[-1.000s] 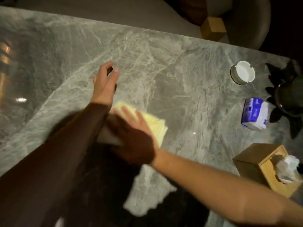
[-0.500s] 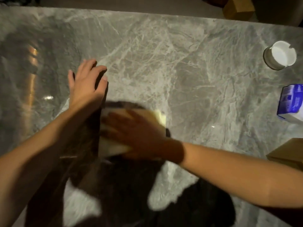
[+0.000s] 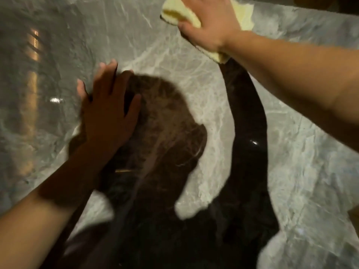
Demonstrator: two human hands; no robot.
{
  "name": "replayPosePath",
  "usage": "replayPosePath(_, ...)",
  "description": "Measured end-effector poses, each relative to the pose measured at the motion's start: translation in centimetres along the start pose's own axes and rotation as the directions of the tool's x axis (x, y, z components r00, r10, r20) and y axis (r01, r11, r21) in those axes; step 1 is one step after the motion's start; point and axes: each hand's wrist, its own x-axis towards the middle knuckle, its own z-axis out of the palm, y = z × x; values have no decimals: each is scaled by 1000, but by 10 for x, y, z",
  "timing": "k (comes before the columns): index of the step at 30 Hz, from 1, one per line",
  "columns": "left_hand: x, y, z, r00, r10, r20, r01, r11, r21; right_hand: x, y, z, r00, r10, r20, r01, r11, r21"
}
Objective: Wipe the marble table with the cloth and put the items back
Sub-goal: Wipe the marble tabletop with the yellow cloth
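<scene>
The grey veined marble table (image 3: 174, 61) fills the view. My right hand (image 3: 209, 24) lies flat on a folded pale yellow cloth (image 3: 180, 15) at the top of the view, near the table's far edge, pressing it against the marble. Parts of the cloth stick out left, right and below the palm. My left hand (image 3: 108, 113) rests flat on the table at centre left, fingers spread, with nothing in it. The shadow of my head and arms darkens the middle of the table.
A corner of a tan wooden box (image 3: 354, 218) shows at the right edge. Warm light reflections streak the marble on the left (image 3: 33, 78). The other table items are out of view.
My right hand has pushed the cloth away from me, from beside my left hand to the far part of the table. The view has tilted down; the ashtray and blue pack have left the view.
</scene>
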Motion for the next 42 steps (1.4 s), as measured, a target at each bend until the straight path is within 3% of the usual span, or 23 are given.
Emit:
replayPosePath(3,2,2,0,1000,-13,13,13,1000,5,5,3,0,997,72,-8,-72,995,72)
replayPosePath(7,-1,3,-1,1000,-25,3,25,1000,-13,-2,-5,0,1000,-5,-5,4,999,-53)
replayPosePath(9,-1,4,0,1000,-13,-7,13,1000,-18,-18,-10,-1,999,-21,42,22,999,-33)
replayPosePath(15,0,9,-1,999,-52,5,52,999,15,-133,-50,4,983,-158,93,151,986,75)
replayPosePath(17,2,12,-5,994,-95,46,97,995,-36,-183,-71,9,982,-168,91,163,985,61)
replayPosePath(19,-3,22,-6,989,-117,90,124,989,-75,-236,-97,14,988,-134,75,121,980,158)
replayPosePath(21,-17,40,-5,990,-78,119,89,992,-86,-288,-128,17,993,-101,61,83,964,252)
replayPosePath(25,-48,89,7,976,74,205,-50,992,-118,-382,-173,18,973,-201,116,178,967,183)
replayPosePath(30,-62,128,15,958,159,237,-124,980,-155,-448,-163,21,952,-273,140,256,958,126)
replayPosePath(37,-67,164,29,926,308,220,-278,948,-155,-473,-101,18,985,-127,118,109,983,149)
replayPosePath(42,-50,184,43,913,376,160,-353,923,-153,-429,-57,17,998,67,20,-69,985,161)
